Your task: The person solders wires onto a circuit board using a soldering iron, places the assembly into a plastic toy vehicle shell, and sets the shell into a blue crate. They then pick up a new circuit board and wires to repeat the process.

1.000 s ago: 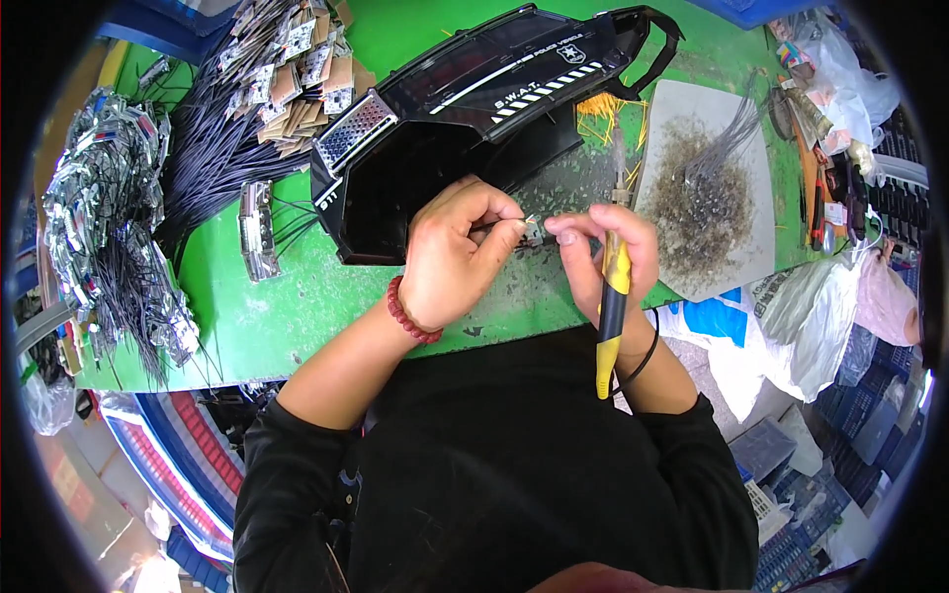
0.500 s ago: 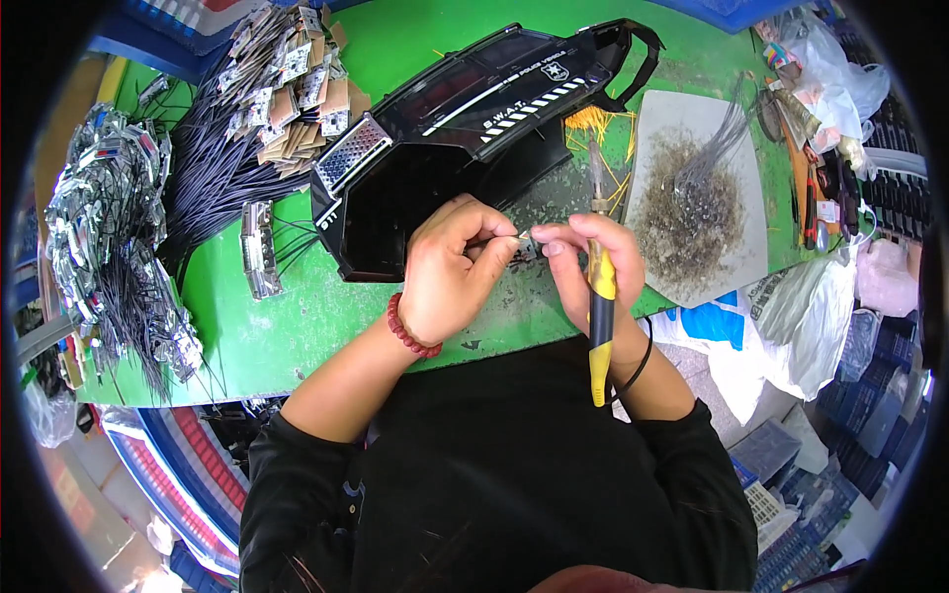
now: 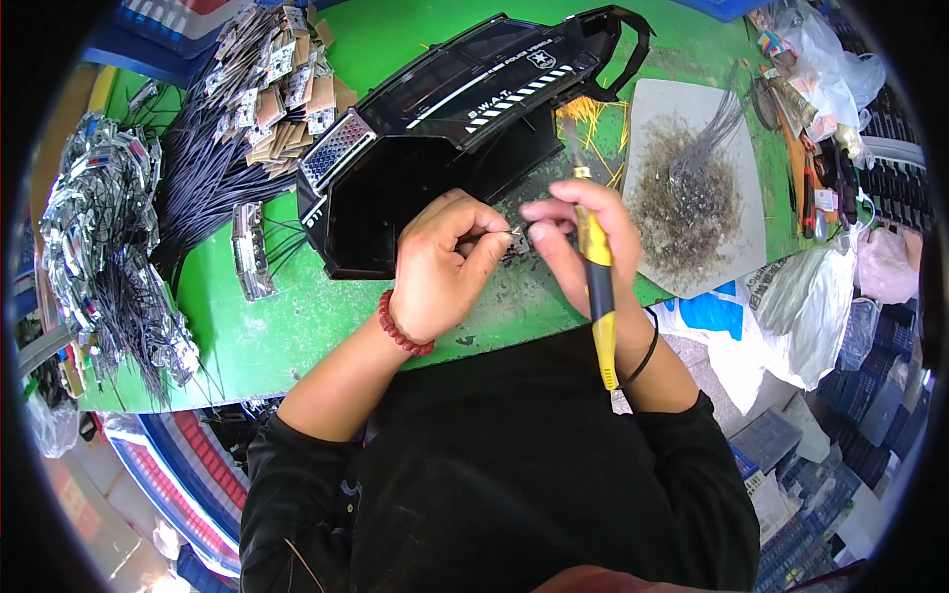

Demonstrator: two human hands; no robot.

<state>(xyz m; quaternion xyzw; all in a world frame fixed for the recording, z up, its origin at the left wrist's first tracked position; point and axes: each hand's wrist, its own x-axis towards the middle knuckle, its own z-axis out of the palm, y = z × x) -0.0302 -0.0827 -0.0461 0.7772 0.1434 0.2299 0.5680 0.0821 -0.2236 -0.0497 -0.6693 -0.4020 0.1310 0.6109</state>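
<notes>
My left hand (image 3: 445, 252), with a red bead bracelet at its wrist, pinches a thin wire (image 3: 515, 231) whose end shows at the fingertips. Close on its right, my right hand (image 3: 591, 232) grips a yellow and black soldering iron (image 3: 601, 292). The iron's tip points up and away, and its cord runs down by the wrist. Thumb and forefinger of the right hand stand slightly apart, facing the wire end. Just beyond both hands lies a black toy vehicle shell (image 3: 494, 84), its open hollow toward me. Small dark bits under the fingers are too fine to make out.
On the green table (image 3: 326, 341), bundles of black wires (image 3: 213, 158) with small boards and a heap of silvery wired parts (image 3: 104, 227) fill the left. One silvery strip (image 3: 252, 252) lies nearer. Yellow sticks (image 3: 593, 124) and a grey sheet with debris (image 3: 692, 262) are right.
My right fingertips have drawn a little away from the left ones. The soldering iron has tilted, its tip swinging left. The view has shifted slightly.
</notes>
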